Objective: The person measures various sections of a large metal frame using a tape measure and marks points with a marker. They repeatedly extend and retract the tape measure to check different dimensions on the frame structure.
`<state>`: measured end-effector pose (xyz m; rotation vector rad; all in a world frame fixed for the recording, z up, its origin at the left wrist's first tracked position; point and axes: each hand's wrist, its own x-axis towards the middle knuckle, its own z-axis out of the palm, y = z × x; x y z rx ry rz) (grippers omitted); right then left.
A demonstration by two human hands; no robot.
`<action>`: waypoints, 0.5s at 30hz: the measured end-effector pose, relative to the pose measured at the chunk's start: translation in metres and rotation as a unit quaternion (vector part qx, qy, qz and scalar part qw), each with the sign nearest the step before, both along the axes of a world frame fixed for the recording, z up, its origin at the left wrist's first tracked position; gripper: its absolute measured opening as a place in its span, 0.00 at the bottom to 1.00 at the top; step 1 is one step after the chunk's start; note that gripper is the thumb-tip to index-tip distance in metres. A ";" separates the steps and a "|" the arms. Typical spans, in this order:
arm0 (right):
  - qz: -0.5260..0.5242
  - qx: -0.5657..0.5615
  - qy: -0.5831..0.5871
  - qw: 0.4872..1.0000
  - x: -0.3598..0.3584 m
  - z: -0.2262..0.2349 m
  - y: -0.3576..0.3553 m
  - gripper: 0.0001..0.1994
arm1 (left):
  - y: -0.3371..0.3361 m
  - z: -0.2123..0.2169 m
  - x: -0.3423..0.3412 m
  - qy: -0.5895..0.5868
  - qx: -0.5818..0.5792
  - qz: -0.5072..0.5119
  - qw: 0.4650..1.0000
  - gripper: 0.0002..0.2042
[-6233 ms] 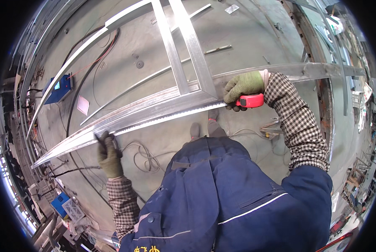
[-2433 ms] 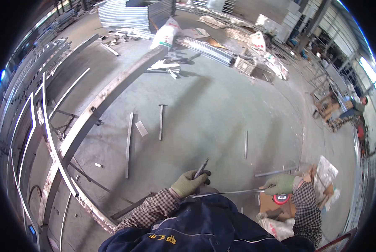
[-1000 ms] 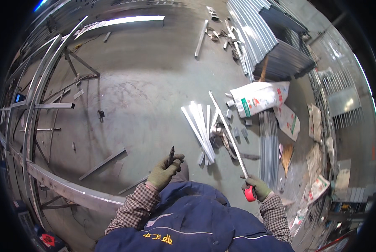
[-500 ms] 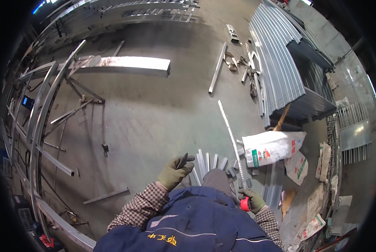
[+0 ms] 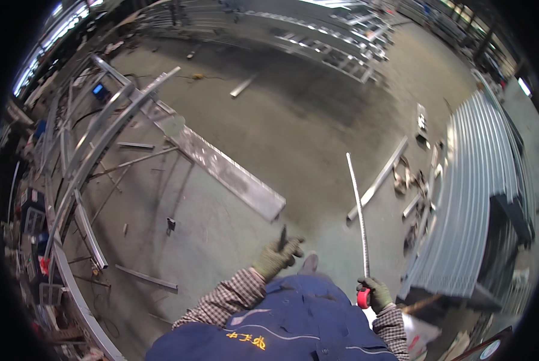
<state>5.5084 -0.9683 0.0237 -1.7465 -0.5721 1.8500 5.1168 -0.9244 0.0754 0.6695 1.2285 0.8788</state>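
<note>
In my right hand [image 5: 376,293], gloved in green, is a red tape measure [image 5: 364,298]. Its long pale blade [image 5: 359,207] sticks out, pointing away from me above the floor. My left hand [image 5: 275,259], gloved too, is closed around a slim dark pen-like marker [image 5: 282,238] that points upward. That hand sits in front of my body, just short of the near end of a wide metal beam [image 5: 233,171]. The far tip of the blade is left of a loose metal bar [image 5: 377,180] on the floor.
At left stands a metal frame [image 5: 110,123] of long tubes, with the beam's far end at it. A stack of corrugated metal sheets [image 5: 474,198] fills the right side. Straps [image 5: 403,175] lie beside it. Metal racks [image 5: 323,51] stretch along the back.
My view and body have turned left, so the beam now points toward me and the sheets sit farther right. Both hands keep hold of the marker and tape measure; the blade stays extended.
</note>
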 end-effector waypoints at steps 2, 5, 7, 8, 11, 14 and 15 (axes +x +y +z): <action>0.048 0.033 0.048 0.997 0.001 0.023 0.093 0.16 | 0.044 0.004 0.019 0.001 0.040 -0.010 0.999 0.19; 0.105 0.088 0.058 0.989 -0.033 0.050 0.231 0.16 | 0.111 0.002 0.040 -0.027 0.092 0.031 0.995 0.20; 0.129 0.139 0.104 0.976 -0.076 0.056 0.310 0.17 | 0.157 -0.005 0.038 0.006 0.058 -0.021 0.998 0.24; 0.147 0.135 0.142 0.970 -0.092 0.060 0.343 0.17 | 0.182 -0.011 0.042 -0.008 0.047 0.003 0.999 0.23; 0.160 0.128 0.182 0.962 -0.151 0.053 0.427 0.16 | 0.256 -0.030 0.045 -0.039 0.086 0.068 0.993 0.20; 0.138 0.108 0.202 0.964 -0.198 0.048 0.491 0.15 | 0.330 -0.038 0.028 -0.025 0.099 0.088 0.991 0.20; 0.157 0.125 0.204 0.958 -0.208 0.049 0.514 0.14 | 0.355 -0.038 0.026 -0.064 0.098 0.108 0.987 0.21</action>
